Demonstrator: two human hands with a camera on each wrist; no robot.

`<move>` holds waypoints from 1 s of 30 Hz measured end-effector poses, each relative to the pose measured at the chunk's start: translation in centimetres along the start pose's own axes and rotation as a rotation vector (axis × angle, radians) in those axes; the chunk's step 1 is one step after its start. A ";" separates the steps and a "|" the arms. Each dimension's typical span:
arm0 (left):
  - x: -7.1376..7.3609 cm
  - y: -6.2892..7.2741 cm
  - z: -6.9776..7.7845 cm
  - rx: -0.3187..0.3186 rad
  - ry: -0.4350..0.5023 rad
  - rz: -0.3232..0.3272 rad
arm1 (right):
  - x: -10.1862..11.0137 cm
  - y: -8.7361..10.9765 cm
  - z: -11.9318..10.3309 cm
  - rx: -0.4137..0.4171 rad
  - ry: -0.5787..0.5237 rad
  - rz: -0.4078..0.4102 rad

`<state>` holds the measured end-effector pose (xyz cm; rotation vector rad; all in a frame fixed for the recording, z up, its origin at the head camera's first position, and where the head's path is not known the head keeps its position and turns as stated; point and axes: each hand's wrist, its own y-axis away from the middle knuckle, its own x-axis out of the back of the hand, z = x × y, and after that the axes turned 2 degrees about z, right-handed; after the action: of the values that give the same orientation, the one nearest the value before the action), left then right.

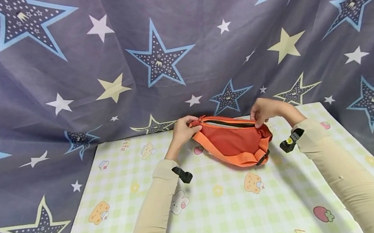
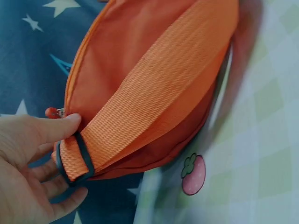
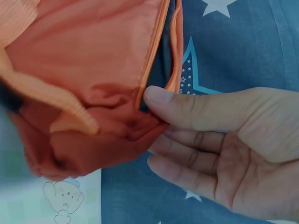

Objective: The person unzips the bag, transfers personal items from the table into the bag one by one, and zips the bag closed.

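An orange-red waist bag (image 1: 229,136) is held up between two hands near the back of the table, its top zipper gaping along most of its length. My left hand (image 1: 183,130) pinches the left end, thumb by the zipper pull (image 2: 52,112) and the black strap buckle (image 2: 87,156). At the other end my right hand (image 1: 264,111) grips the bunched fabric, with the thumb (image 3: 161,98) at the end of the zipper opening. A wide orange strap (image 2: 154,84) hangs in a loop across the front, and a black buckle (image 1: 263,157) sits at its lower right.
The table (image 1: 198,215) wears a green-and-white checked cover printed with cartoon animals and strawberries. Behind it hangs a dark blue-grey curtain (image 1: 201,61) with stars, close behind the bag and hands. Black wrist devices (image 1: 182,174) sit on both beige sleeves.
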<state>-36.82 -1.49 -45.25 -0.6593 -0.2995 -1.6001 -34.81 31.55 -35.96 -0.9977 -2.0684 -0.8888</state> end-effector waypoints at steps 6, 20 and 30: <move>-0.2 0.3 0.2 0.034 -0.018 0.057 | 0.1 -1.1 -2.2 0.046 0.018 0.015; -0.5 0.3 0.2 0.019 0.024 0.051 | -1.9 -7.7 -9.0 0.180 -0.002 0.163; 0.5 -0.4 0.1 0.008 0.042 -0.014 | -4.0 -11.2 -9.7 0.258 0.114 0.066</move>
<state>-37.23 -1.73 -44.79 -0.6179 -0.2797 -1.6232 -39.58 17.03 -37.00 -0.8514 -1.9821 -0.6119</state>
